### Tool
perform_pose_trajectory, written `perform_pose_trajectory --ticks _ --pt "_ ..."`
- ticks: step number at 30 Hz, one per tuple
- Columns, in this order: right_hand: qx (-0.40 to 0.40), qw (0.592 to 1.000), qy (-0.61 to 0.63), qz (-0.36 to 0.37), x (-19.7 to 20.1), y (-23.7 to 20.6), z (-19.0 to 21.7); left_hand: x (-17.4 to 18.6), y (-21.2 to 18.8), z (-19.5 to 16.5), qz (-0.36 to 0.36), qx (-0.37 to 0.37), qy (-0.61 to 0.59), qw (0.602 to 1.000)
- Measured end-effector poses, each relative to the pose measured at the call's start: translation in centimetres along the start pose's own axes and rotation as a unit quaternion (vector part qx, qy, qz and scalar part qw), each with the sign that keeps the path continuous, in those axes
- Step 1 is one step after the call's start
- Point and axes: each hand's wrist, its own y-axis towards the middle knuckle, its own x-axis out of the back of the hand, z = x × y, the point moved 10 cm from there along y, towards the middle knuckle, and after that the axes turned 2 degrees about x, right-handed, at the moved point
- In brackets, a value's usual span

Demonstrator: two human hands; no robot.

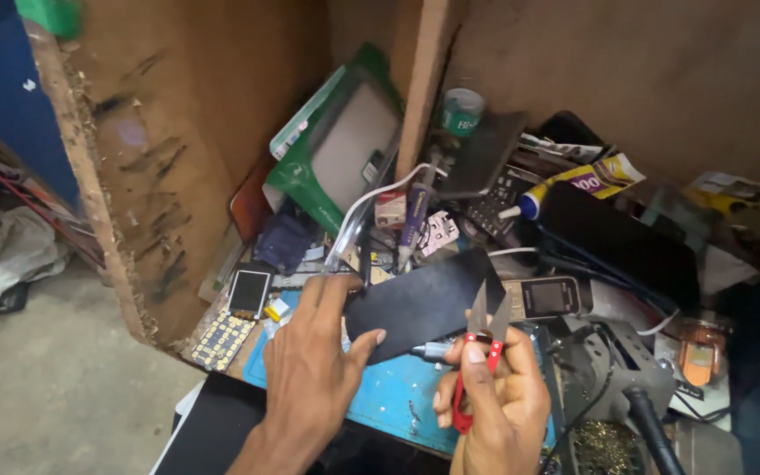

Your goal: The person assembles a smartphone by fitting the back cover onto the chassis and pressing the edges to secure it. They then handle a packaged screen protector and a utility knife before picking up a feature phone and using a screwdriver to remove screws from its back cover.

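Observation:
My left hand (314,365) grips a flat black rectangular panel (428,299) by its near left edge, thumb on top, and holds it tilted above a blue work mat (393,400). My right hand (494,400) is closed on small red-handled snips (478,352), whose two metal blades point up and stand apart at the panel's right edge. A grey pen-like tool (433,352) lies under the panel beside my right fingers.
A small keypad phone (549,296) lies right of the snips. A bare keypad board (222,339) and a small screen (249,292) sit at the left. A glue tube (573,185), green package (336,145), cables and a soldering stand (626,369) crowd the bench. Wooden walls enclose it.

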Motion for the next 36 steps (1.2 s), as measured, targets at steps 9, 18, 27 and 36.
perform_pose_trajectory --ticks 9,18,27,36 --pt "0.047 0.998 -0.025 -0.033 0.6 -0.6 1.8 -4.5 -2.0 5.8 0.117 0.221 -0.391 0.886" --pt "0.076 0.994 -0.054 -0.058 0.8 -1.4 2.5 -4.1 -8.2 14.3 0.038 0.233 -0.550 0.801" --pt "0.001 0.991 0.022 0.134 -3.5 -2.0 0.7 -2.8 -9.2 16.9 -0.005 0.215 -0.429 0.877" --pt "-0.076 0.973 -0.210 0.065 0.1 -0.9 0.1 1.1 -6.1 14.2 -0.023 0.195 -0.415 0.889"
